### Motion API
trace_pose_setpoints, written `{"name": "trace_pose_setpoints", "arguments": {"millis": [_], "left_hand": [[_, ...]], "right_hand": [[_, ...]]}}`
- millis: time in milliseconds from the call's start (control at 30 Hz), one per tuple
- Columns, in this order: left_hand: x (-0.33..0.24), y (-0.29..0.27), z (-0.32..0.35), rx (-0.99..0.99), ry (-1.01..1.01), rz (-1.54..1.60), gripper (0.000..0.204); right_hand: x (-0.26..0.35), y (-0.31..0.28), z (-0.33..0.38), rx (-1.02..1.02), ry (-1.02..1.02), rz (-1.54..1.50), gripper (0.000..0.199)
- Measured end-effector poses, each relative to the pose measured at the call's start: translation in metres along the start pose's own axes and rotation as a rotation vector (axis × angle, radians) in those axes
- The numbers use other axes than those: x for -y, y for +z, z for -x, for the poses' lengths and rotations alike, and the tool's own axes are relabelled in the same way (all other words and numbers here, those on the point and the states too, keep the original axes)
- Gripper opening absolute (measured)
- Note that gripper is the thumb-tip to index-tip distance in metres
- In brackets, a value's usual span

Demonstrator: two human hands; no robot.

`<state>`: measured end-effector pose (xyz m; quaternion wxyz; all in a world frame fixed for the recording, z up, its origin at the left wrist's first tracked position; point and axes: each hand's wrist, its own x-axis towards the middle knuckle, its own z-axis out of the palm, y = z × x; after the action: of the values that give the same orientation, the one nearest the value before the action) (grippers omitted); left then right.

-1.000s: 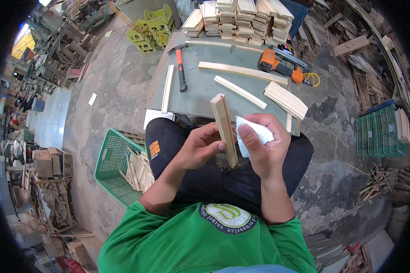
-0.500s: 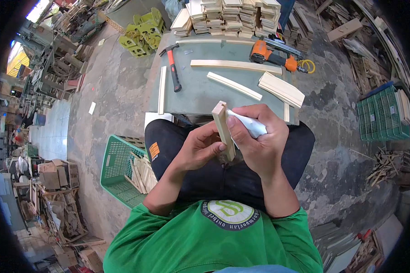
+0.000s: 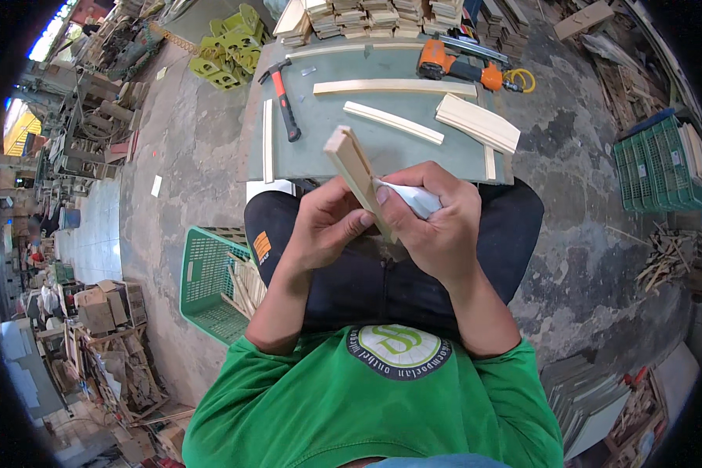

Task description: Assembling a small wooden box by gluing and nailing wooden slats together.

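A pale wooden strip with a groove along it tilts up over my lap, its far end rising before the table. My left hand is closed round its lower part, thumb on the near side. In my right hand is a soft white squeeze bag that narrows to a point. The bag's tip meets the strip's grooved side, beside my right thumb. What is in the bag cannot be made out. The strip's lower end is partly hidden by my right hand.
On the grey-green table lie a hammer, an orange nail gun, loose strips and wider moulded pieces. Stacked boards stand at its far edge. A green crate with wood pieces sits at my left.
The strip has moved left and away from me, and more of its grooved length shows. My right hand and the white squeeze bag have shifted slightly left along it, toward my left hand.
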<state>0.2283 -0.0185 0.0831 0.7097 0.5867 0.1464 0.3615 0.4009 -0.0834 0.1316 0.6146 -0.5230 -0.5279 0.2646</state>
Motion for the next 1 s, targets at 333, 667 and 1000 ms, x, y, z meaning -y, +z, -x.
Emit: {"name": "trace_pose_setpoints", "arguments": {"millis": [333, 667, 1000], "left_hand": [[-0.004, 0.001, -0.009, -0.06, 0.024, -0.009, 0.045], [0.013, 0.005, 0.005, -0.013, -0.048, 0.132, 0.043], [0.014, 0.0, 0.008, 0.025, -0.066, 0.162, 0.045]], "right_hand": [[-0.012, 0.0, 0.009, -0.014, 0.04, 0.017, 0.015], [0.012, 0.0, -0.006, -0.044, 0.001, -0.051, 0.014], [0.015, 0.01, -0.011, 0.012, -0.039, 0.066, 0.011]]}}
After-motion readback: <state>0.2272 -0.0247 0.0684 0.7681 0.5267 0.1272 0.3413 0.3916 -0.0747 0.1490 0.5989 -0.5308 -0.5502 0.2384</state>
